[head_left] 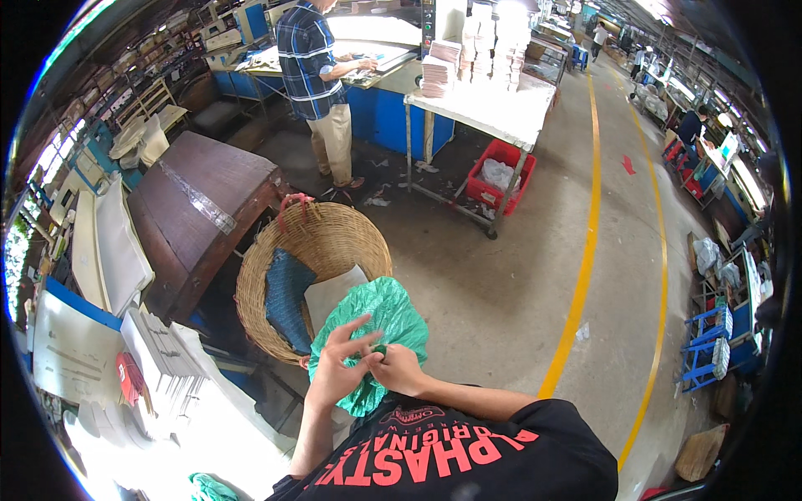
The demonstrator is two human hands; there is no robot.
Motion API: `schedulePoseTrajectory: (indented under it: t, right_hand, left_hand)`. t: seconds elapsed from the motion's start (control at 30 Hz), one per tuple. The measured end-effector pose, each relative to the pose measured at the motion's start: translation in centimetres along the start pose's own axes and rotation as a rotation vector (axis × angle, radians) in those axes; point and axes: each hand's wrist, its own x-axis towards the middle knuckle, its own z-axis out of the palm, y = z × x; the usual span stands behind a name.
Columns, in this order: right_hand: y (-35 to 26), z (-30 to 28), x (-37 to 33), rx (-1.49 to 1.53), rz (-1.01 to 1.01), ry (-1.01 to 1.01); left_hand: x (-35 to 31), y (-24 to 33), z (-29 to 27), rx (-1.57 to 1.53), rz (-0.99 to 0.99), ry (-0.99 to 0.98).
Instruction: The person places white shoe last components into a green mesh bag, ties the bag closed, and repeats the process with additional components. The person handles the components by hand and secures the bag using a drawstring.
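Two bare hands of mine meet over a green plastic bag [368,305], held up in front of my chest, near side of the basket. R hand [399,370] is curled into a fist w/ the bag's bunched neck in its grip, a dark green twist poking out by the thumb. L hand [336,373] is mostly open, fingers spread & pointing across toward the R, right up against the bunched bit; can't tell if its thumb or lower fingers also pinch the plastic. Rest of bag puffs out beyond & below both hands, overlapping the near rim of the round wicker basket [363,234] in view. Inside basket: blue woven sack [286,305] on the L side, pale flat sheet [327,294] next to it, partly behind the bag.

To my L, a brown wooden tabletop [196,204] w/ a strip of clear tape, tilted in view. Nearer, stacked grey pieces [163,346] beside a small red item [129,377], plus more green plastic [210,487] at the bottom edge. Ahead, a person in a plaid shirt [305,63] works at a bench. R of them, a white table [493,108] w/ pale stacks; red crate [501,175] underneath, clear plastic in it.
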Motion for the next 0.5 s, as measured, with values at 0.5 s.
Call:
schedulePoseTrajectory:
  t: [0.5]
  right_hand:
    - [1.6,-1.5,2.2,0.456,-0.325,-0.212]
  left_hand:
    - [-2.4,-9.1,0.5,-0.212,-0.031,-0.090]
